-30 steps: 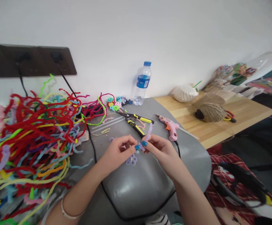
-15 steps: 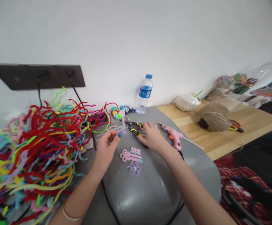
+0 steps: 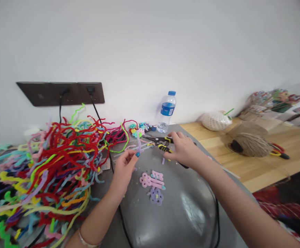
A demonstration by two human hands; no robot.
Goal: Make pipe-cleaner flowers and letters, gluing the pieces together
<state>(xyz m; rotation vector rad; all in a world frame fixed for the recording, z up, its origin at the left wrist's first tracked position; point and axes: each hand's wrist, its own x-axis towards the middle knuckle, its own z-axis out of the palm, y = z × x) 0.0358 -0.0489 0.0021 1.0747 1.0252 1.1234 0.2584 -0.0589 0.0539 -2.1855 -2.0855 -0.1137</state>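
Note:
Between thumb and fingertips, my left hand (image 3: 126,167) pinches a thin lilac pipe cleaner (image 3: 139,143) that points upward. My right hand (image 3: 183,150) is closed around the handles of black and yellow pliers (image 3: 162,143), whose jaws point left toward the pipe cleaner without touching it. On the grey surface below lie a pink pipe-cleaner key shape (image 3: 151,180) and a purple flower shape (image 3: 156,196). Small colourful flower pieces (image 3: 139,132) sit behind the left hand's pipe cleaner.
A big tangle of coloured pipe cleaners (image 3: 62,165) covers the left side. A water bottle (image 3: 167,112) stands by the wall. Twine (image 3: 253,144) and a white netted object (image 3: 215,121) rest on the wooden table (image 3: 232,168). A black cable (image 3: 121,217) crosses the grey surface.
The view has shifted, so things appear farther right and lower. My right hand has gripped the pliers and moved them, and now hides most of the pink glue gun. My left hand keeps its pinch.

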